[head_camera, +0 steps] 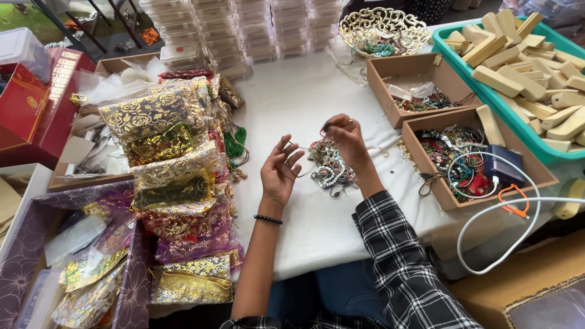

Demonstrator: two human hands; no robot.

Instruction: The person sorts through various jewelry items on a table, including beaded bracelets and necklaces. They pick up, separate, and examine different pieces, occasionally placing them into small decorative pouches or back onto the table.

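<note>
From the head camera, the bead pile (329,169) was partly hidden behind the right hand (347,141), and its tiny pieces were too small to tell apart. The pile was a tangle of white, grey and reddish bead strings lying on the white table (304,91), between both hands. The right hand pinched a small dark bit at the top of the pile with its thumb and finger. The left hand (280,172) was open with fingers spread, holding nothing, just beside the pile. A cardboard box (426,164) of more beads sat to the right. Shiny gold bags (158,131) lay stacked on the left.
</note>
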